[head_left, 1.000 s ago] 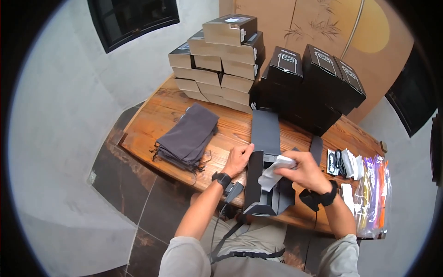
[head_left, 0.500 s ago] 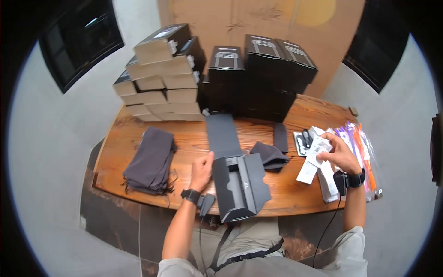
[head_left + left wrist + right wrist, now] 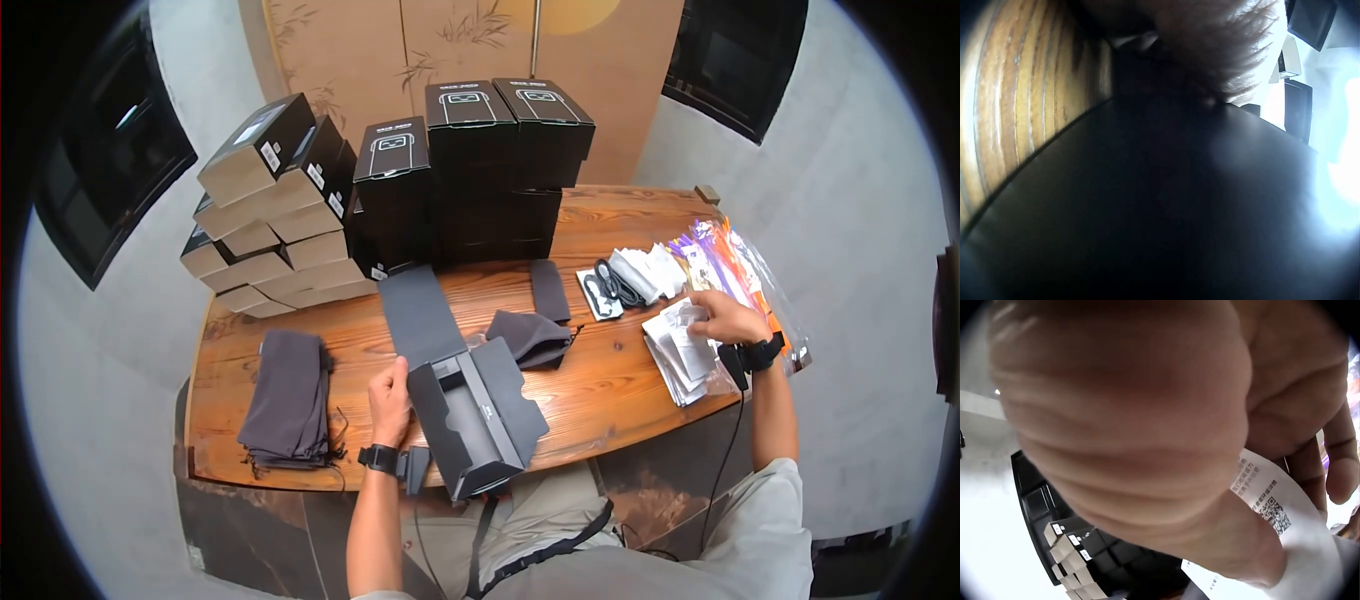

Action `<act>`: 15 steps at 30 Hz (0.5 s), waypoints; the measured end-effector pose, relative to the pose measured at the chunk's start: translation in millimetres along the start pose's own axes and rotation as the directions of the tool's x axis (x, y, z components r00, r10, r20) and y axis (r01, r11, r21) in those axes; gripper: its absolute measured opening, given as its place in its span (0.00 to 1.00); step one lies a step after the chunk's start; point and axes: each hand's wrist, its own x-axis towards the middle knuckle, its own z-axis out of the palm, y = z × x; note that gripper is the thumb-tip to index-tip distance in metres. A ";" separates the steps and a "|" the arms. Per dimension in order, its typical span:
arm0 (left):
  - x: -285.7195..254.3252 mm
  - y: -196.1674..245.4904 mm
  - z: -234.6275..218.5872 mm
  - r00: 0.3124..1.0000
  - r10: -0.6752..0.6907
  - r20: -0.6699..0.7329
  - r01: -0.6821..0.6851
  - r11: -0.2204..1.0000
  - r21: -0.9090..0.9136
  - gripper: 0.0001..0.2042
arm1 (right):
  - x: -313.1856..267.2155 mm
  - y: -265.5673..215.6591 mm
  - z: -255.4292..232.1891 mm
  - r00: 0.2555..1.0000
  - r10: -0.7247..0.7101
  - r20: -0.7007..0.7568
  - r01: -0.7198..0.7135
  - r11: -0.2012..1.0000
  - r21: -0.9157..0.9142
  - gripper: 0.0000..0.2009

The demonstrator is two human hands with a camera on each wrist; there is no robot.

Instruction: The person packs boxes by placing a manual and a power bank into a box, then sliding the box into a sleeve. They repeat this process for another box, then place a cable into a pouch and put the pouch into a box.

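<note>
An open dark grey box (image 3: 475, 415) lies near the table's front edge, its long lid flap folded back and its side flap spread to the right. My left hand (image 3: 388, 402) grips the box's left side near the lid hinge; in the left wrist view the dark box wall (image 3: 1154, 200) fills most of the picture. Off to the right, my right hand (image 3: 728, 320) pinches a white printed leaflet (image 3: 690, 335) over a pile of similar leaflets (image 3: 668, 360). Close up, the leaflet (image 3: 1307, 540) bends between thumb and fingers, showing print and a QR code.
Dark cloth pouches (image 3: 285, 395) are stacked at left. Another dark pouch (image 3: 525, 338) lies right of the box. Black cables (image 3: 612, 285), white packets (image 3: 650, 268) and bagged coloured strips (image 3: 725, 255) lie at right. Stacked cartons (image 3: 270, 220) and black boxes (image 3: 490, 170) line the back.
My right hand has gone from above the box, where it held something white, to the leaflets at right, now pinching one. My left hand stays at the box. The head view has shifted.
</note>
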 end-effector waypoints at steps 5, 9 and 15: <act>-1.0 2.3 0.9 1.000 -0.004 -0.020 0.004 1.000 0.016 0.23 | -6.1 1.7 11.2 0.990 0.143 -0.021 -0.144 0.986 -0.088 0.28; 0.4 -4.4 -0.8 1.000 0.002 -0.012 -0.001 1.000 0.028 0.24 | -4.2 -3.6 26.0 0.988 0.146 -0.049 -0.148 0.988 -0.046 0.28; -0.3 -2.9 0.9 1.000 0.018 -0.024 -0.017 0.999 0.028 0.23 | -3.7 9.2 43.1 0.985 -0.006 -0.173 -0.013 0.994 -0.109 0.27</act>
